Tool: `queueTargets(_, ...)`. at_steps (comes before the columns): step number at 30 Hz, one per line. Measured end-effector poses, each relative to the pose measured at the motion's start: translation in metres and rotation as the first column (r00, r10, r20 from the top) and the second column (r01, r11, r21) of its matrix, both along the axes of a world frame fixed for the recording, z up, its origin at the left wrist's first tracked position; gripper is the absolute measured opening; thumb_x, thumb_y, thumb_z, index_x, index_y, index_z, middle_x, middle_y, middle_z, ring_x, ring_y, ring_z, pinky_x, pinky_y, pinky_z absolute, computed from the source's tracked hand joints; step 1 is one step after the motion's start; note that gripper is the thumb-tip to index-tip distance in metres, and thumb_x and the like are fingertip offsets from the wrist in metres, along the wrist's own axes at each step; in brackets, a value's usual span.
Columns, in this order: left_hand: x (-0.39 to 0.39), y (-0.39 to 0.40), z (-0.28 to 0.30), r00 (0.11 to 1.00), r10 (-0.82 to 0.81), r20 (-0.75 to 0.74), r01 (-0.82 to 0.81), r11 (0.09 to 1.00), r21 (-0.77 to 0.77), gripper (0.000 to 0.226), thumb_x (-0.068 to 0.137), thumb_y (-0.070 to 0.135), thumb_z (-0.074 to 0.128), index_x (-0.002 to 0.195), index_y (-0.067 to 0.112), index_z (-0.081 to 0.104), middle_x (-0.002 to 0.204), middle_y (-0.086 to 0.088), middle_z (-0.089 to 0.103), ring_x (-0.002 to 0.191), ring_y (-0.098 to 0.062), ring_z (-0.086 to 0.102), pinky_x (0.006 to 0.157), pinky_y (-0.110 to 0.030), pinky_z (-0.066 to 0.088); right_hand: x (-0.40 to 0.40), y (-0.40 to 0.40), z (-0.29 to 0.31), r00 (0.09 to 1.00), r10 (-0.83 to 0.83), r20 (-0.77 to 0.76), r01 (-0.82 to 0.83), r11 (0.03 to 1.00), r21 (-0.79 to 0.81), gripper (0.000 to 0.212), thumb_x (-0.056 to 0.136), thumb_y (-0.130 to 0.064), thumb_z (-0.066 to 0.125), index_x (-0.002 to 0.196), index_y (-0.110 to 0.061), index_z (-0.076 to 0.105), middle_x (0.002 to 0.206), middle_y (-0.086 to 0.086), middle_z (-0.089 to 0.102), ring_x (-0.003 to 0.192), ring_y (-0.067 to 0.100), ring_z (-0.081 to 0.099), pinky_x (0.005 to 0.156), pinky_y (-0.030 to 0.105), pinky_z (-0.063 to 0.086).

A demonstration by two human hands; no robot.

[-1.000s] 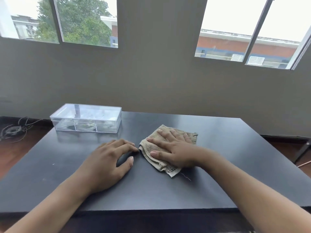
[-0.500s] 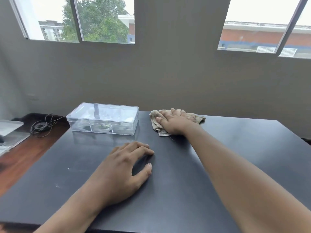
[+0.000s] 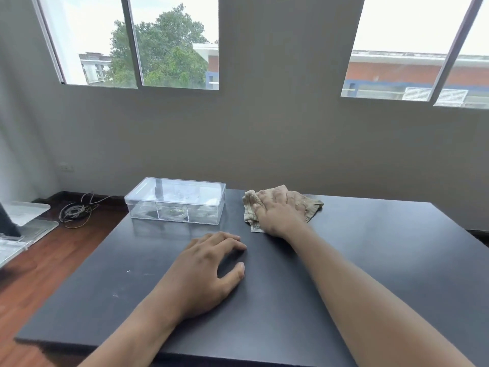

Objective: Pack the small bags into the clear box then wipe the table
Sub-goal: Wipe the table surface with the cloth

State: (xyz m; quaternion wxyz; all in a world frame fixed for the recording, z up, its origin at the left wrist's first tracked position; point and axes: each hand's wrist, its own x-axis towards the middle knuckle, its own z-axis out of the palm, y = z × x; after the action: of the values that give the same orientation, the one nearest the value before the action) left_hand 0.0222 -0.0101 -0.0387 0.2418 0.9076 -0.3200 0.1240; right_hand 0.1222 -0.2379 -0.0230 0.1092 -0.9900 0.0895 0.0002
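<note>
Nearest, lower centre of the frame: left hand (image 3: 203, 274) resting on the dark table (image 3: 397, 260), fingers loosely bent and slightly apart, thumb out to the side, holding nothing. Farther up, right of centre: right hand (image 3: 277, 213) pressed flat on the beige cloth (image 3: 309, 205), fingers spread over it, near the table's far edge. Just left of that, at the far left corner of the table: clear box (image 3: 176, 201), lid on, small bags (image 3: 174, 211) dimly visible inside its compartments. Beyond, at left of frame on the wooden floor: tangled cables (image 3: 76, 210).
</note>
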Motion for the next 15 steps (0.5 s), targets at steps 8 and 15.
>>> queueTargets(8,-0.011,-0.004,0.012,0.996,0.053,0.076,-0.049,0.998,-0.045,0.039,0.096,0.059,0.041,0.127,0.040,0.055,0.122,0.025,0.059,0.115,0.002,0.054,0.105,-0.028,0.038,-0.087,0.017,-0.004,0.998,0.065,0.024,-0.065,0.998,0.009,0.062,0.101,-0.062,0.020,0.160,-0.046,0.014,0.173,0.003,0.002,0.158,0.035,-0.003,0.121,0.064,-0.002)
queueTargets(15,-0.029,-0.040,0.022,0.999,-0.017,-0.027,0.012,0.987,-0.158,0.053,0.094,0.067,0.031,0.123,0.035,0.063,0.124,0.018,0.063,0.118,-0.007,0.058,0.105,-0.039,0.042,-0.200,0.023,-0.004,0.990,0.113,0.085,-0.116,0.993,0.026,0.060,0.100,-0.066,0.016,0.159,-0.051,0.011,0.173,0.004,0.005,0.158,0.031,-0.001,0.122,0.060,-0.005)
